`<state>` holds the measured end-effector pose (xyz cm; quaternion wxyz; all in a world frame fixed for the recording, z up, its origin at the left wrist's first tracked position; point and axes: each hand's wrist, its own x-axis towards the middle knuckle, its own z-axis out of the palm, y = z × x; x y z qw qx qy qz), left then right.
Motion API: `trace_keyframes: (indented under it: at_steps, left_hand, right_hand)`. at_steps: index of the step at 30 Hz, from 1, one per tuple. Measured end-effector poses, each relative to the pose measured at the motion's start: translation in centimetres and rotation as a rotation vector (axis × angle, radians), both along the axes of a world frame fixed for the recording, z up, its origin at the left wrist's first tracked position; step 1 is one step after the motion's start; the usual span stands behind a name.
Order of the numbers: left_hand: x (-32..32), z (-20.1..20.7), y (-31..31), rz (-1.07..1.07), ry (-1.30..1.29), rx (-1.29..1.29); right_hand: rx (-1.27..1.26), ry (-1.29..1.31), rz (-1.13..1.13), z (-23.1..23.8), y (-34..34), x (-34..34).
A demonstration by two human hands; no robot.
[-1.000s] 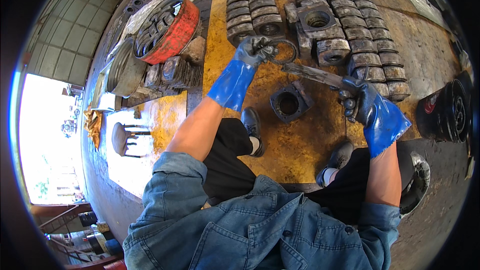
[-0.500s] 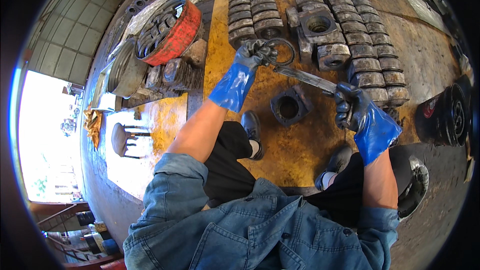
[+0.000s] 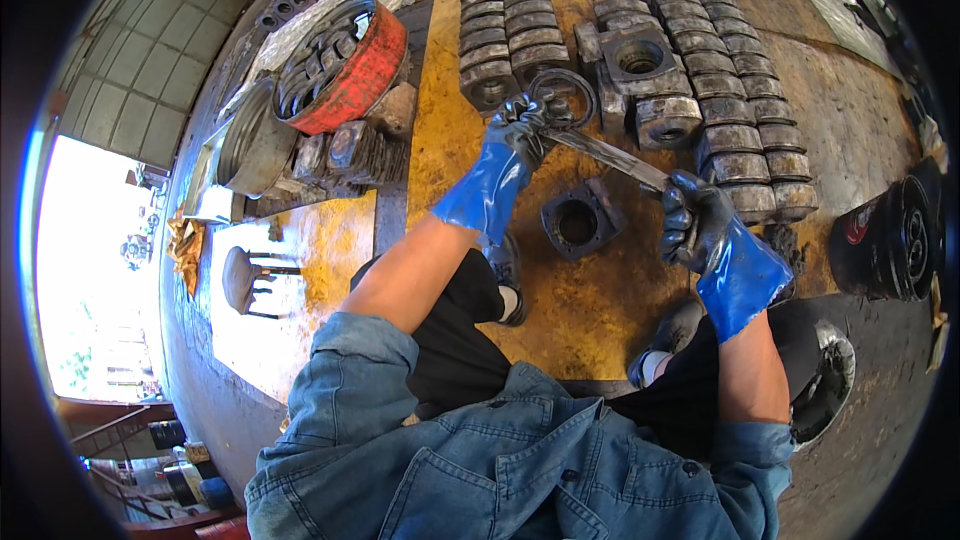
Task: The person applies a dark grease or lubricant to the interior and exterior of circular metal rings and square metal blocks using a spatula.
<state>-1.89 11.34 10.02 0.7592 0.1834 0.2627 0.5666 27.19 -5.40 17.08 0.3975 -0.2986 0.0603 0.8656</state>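
My left hand [image 3: 517,132], in a blue glove with a dark, dirty palm, is closed around one side of a thin dark metal ring [image 3: 592,98]. My right hand [image 3: 697,225], gloved alike, grips the near end of a long flat file [image 3: 618,160]. The file slants up to the left, and its far end lies against or just under the ring beside my left fingers; exact contact cannot be made out. Below the file, a dark square metal block [image 3: 577,222] with a round bore rests on the yellow, stained floor between my shoes.
Rows of stacked metal parts [image 3: 722,87] stand ahead and to the right, with a bored block [image 3: 640,57] atop others. A red drum [image 3: 352,85] full of parts is at left, near a small stool [image 3: 240,280]. A black bucket [image 3: 885,230] stands at right.
My left hand and the ring have shifted slightly to the right. My right hand and the file have moved slightly left and down. Both grips remain closed.
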Motion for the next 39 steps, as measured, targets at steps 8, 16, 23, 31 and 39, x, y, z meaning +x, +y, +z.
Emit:
trace_keyframes:
  at_steps: [8,16,23,31,39]
  left_hand:
    - [1.2,2.7,-1.5,-0.116,-0.008,-0.004]
    - [2.4,7.3,-2.8,-0.010,0.107,0.082]
    - [1.0,7.0,-2.4,-0.259,-0.178,0.097]
    - [2.6,8.5,-3.3,-0.094,0.208,-0.025]
    - [1.3,7.6,-2.6,-0.121,0.423,-0.212]
  right_hand:
    - [0.071,-0.217,-0.001,0.8,-0.2,-0.4]
    - [0.335,-0.505,-0.092,-0.4,-0.8,0.2]
    - [0.377,-0.582,-0.042,0.3,-1.1,0.2]
    - [0.352,-0.560,-0.188,1.2,-2.1,-0.1]
    - [0.436,-0.369,-0.196,0.3,-1.2,1.7]
